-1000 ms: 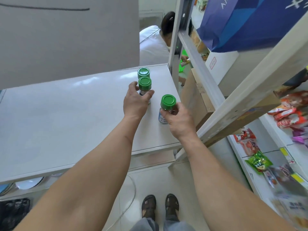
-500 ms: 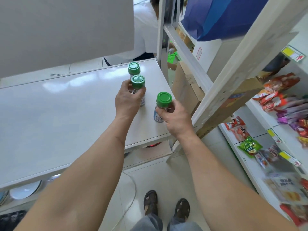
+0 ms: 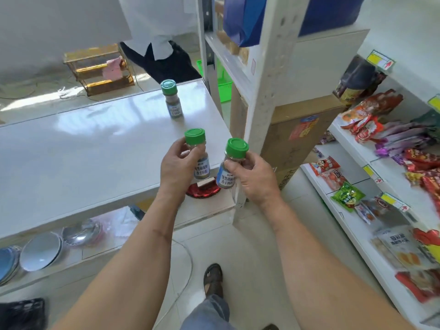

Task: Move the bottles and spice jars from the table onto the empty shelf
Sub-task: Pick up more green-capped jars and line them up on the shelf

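Note:
My left hand (image 3: 177, 167) grips a green-capped spice jar (image 3: 198, 153) above the front right corner of the white table (image 3: 71, 153). My right hand (image 3: 253, 177) grips a second green-capped spice jar (image 3: 229, 166), tilted slightly, just off the table's right edge. Both jars are lifted clear of the surface. A third spice jar (image 3: 172, 100) with a green cap stands upright alone near the table's far right edge.
A white shelf upright (image 3: 266, 96) rises just right of the table, with a cardboard box (image 3: 297, 139) behind it. Snack packets (image 3: 371, 129) fill shelves at the right. Bowls (image 3: 40, 251) lie under the table. A person in white (image 3: 162, 32) stands beyond the table.
Both hands have lifted their jars off the table and drawn them toward me and to the right. The third jar stays behind on the table.

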